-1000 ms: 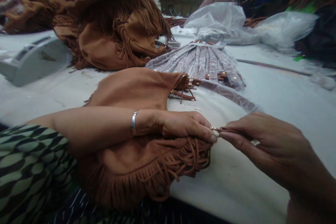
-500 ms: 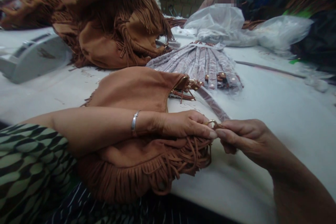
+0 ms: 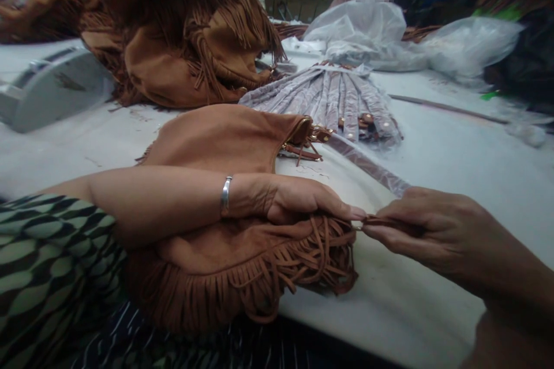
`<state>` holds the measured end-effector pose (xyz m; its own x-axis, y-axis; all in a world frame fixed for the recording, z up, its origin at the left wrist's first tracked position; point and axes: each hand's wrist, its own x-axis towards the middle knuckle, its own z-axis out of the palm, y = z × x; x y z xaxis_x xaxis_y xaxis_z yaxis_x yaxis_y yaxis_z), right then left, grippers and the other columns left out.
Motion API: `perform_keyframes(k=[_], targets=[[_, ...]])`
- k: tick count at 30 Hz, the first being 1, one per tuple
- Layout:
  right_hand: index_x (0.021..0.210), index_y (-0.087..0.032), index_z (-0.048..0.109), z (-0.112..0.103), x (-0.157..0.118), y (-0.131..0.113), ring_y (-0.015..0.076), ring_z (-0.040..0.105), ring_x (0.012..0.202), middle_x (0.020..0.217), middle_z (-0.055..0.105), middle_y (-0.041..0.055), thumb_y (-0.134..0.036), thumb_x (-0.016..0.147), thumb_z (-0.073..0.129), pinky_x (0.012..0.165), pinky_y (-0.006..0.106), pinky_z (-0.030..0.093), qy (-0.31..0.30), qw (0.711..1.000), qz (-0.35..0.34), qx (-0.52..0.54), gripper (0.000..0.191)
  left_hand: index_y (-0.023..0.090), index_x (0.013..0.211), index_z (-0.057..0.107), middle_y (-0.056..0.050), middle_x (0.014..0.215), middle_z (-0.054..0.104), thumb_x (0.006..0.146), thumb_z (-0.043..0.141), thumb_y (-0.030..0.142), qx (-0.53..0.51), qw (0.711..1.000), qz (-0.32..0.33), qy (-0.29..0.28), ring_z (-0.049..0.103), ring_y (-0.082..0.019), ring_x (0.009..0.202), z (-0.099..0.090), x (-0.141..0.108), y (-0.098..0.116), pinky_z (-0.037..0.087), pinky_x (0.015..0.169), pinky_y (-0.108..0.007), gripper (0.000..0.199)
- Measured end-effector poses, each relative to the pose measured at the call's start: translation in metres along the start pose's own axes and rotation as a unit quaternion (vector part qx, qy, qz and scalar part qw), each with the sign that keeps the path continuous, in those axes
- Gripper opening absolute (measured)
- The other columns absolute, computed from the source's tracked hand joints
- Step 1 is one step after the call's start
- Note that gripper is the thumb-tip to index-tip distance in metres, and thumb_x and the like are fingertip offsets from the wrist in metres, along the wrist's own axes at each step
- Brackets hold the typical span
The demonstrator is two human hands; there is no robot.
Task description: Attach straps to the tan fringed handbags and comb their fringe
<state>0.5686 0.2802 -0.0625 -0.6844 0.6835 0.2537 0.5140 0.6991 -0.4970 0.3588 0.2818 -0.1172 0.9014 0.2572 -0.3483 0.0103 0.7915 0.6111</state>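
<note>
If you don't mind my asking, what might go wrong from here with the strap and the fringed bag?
The small metal fitting lies between the fingertips of the left hand and right hand, so it might slip if either grip loosens. The loose fringe of the fringed bag hangs close by and could get caught in it. The plastic-wrapped strap stretches across the table and might twist.

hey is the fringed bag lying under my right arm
No, the fringed bag lies under the left arm, and the right hand holds a strap.
</note>
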Motion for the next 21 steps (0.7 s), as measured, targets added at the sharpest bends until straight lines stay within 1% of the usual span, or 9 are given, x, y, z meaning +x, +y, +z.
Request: perform_keyframes(k=[2, 3, 6, 9, 12, 14, 17, 19, 21], targets=[[0.072, -0.024, 0.077, -0.001, 0.000, 0.002, 0.0127, 0.054, 0.045, 0.052, 0.062, 0.0010, -0.050, 0.082, 0.061, 0.044, 0.024, 0.039, -0.022, 0.996, -0.066, -0.049, 0.031, 0.009, 0.076, 0.064, -0.003, 0.061, 0.063, 0.083, 0.057, 0.027, -0.011, 1.000, 0.000, 0.011, 0.055, -0.013, 0.050, 0.000, 0.000, -0.001, 0.048, 0.058, -0.026, 0.020], [0.074, -0.024, 0.077, -0.001, 0.000, 0.003, 0.0131, 0.055, 0.046, 0.054, 0.064, 0.0013, -0.048, 0.085, 0.058, 0.045, 0.024, 0.040, -0.023, 0.994, -0.086, -0.060, 0.032, 0.009, 0.076, 0.064, -0.004, 0.061, 0.063, 0.083, 0.055, 0.025, -0.014, 1.000, 0.009, 0.023, 0.055, -0.013, 0.050, 0.002, -0.001, -0.002, 0.048, 0.059, -0.027, 0.020], [0.073, -0.024, 0.076, 0.003, -0.001, 0.007, 0.0145, 0.060, 0.049, 0.061, 0.068, 0.0013, -0.045, 0.086, 0.057, 0.047, 0.025, 0.043, -0.021, 0.996, -0.078, -0.043, 0.031, 0.009, 0.075, 0.063, -0.004, 0.061, 0.063, 0.083, 0.054, 0.022, -0.018, 0.997, 0.042, 0.056, 0.054, -0.013, 0.049, 0.008, -0.004, -0.004, 0.049, 0.060, -0.028, 0.018], [0.077, -0.025, 0.076, 0.006, -0.003, 0.010, 0.0133, 0.059, 0.047, 0.064, 0.070, 0.0005, -0.040, 0.085, 0.059, 0.045, 0.023, 0.043, -0.063, 0.998, -0.027, 0.007, 0.025, 0.009, 0.073, 0.062, -0.004, 0.058, 0.060, 0.083, 0.055, 0.024, -0.013, 0.996, 0.054, 0.069, 0.053, -0.012, 0.048, 0.013, -0.006, -0.005, 0.048, 0.059, -0.028, 0.020], [0.078, -0.023, 0.076, 0.006, -0.004, 0.012, 0.0097, 0.051, 0.039, 0.051, 0.063, -0.0011, -0.037, 0.084, 0.061, 0.038, 0.019, 0.038, -0.123, 0.987, 0.045, 0.091, 0.022, 0.009, 0.074, 0.063, -0.004, 0.058, 0.059, 0.082, 0.058, 0.027, 0.008, 0.996, 0.066, 0.057, 0.052, -0.012, 0.047, 0.015, -0.009, -0.005, 0.047, 0.056, -0.026, 0.021], [0.075, -0.021, 0.075, 0.005, -0.003, 0.014, 0.0088, 0.048, 0.038, 0.045, 0.057, -0.0019, -0.038, 0.083, 0.063, 0.037, 0.017, 0.036, -0.162, 0.969, 0.096, 0.160, 0.022, 0.009, 0.075, 0.063, -0.004, 0.059, 0.059, 0.081, 0.061, 0.031, 0.026, 0.996, 0.079, 0.037, 0.053, -0.012, 0.049, 0.015, -0.012, -0.004, 0.047, 0.055, -0.025, 0.022], [0.071, -0.018, 0.073, 0.007, -0.002, 0.016, 0.0087, 0.047, 0.042, 0.047, 0.055, -0.0010, -0.042, 0.081, 0.065, 0.039, 0.017, 0.036, -0.215, 0.923, 0.165, 0.273, 0.027, 0.010, 0.077, 0.064, -0.004, 0.063, 0.060, 0.080, 0.063, 0.039, 0.057, 0.994, 0.095, 0.013, 0.053, -0.012, 0.052, 0.014, -0.016, -0.002, 0.045, 0.053, -0.022, 0.029], [0.072, -0.016, 0.071, 0.009, -0.001, 0.017, 0.0085, 0.046, 0.042, 0.048, 0.052, -0.0009, -0.046, 0.080, 0.064, 0.039, 0.017, 0.036, -0.237, 0.893, 0.202, 0.325, 0.032, 0.011, 0.080, 0.065, -0.004, 0.065, 0.060, 0.082, 0.060, 0.044, 0.080, 0.993, 0.087, 0.019, 0.052, -0.011, 0.053, 0.012, -0.018, 0.000, 0.044, 0.051, -0.021, 0.033], [0.073, -0.014, 0.070, 0.010, -0.001, 0.017, 0.0076, 0.045, 0.042, 0.049, 0.050, -0.0011, -0.051, 0.079, 0.064, 0.039, 0.016, 0.034, -0.239, 0.880, 0.229, 0.342, 0.038, 0.012, 0.083, 0.065, -0.003, 0.066, 0.060, 0.085, 0.056, 0.045, 0.090, 0.992, 0.084, 0.038, 0.051, -0.010, 0.052, 0.011, -0.020, 0.001, 0.043, 0.051, -0.021, 0.034]])
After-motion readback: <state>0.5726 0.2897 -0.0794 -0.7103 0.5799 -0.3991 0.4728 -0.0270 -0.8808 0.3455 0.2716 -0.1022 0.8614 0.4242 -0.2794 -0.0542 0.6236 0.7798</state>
